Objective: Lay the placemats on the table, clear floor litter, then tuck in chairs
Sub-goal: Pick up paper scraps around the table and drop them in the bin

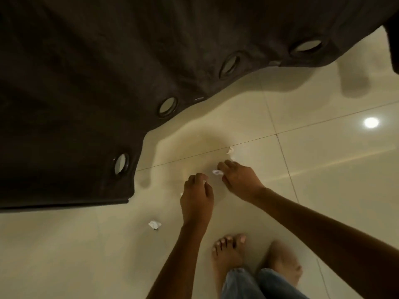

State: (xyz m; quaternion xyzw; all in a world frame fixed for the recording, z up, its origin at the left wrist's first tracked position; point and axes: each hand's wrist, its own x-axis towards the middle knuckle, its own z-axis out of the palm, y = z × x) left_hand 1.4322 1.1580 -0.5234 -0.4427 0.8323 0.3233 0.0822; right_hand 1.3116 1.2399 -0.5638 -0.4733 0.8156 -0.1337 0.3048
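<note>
Dark brown cloth [90,78] filling the upper left of the frame, edge running diagonally from lower left to upper right, pierced by five metal-ringed eyelets [168,106] along that edge. Glossy cream tiled floor [313,160] across the rest, thin grout lines crossing it, one round lamp reflection [371,122] at the right, soft shadows under the cloth edge.

Two bare forearms reaching up from the bottom of the frame. Two bare feet [228,253] at bottom centre, blue jean hems [244,283] just below them.

Left hand [197,199] at centre, fingers curled inward, a sliver of white showing at the fingertips; whether pinching a scrap, cannot tell for sure. Right hand [241,182] just to its right and slightly higher, fingers [222,167] bent, pinching a small white paper scrap [217,172] against the thumb, just above the floor.

Litter: small crumpled white paper bits, four clearly countable. One crumpled piece [154,224] lying on the floor at lower centre-left, well apart from both hands. One torn piece [230,150] on a grout line just above the right hand. One in the right hand's pinch. One tiny fleck [181,194] beside the left hand's knuckles, too small to tell whether held or lying on the floor.
</note>
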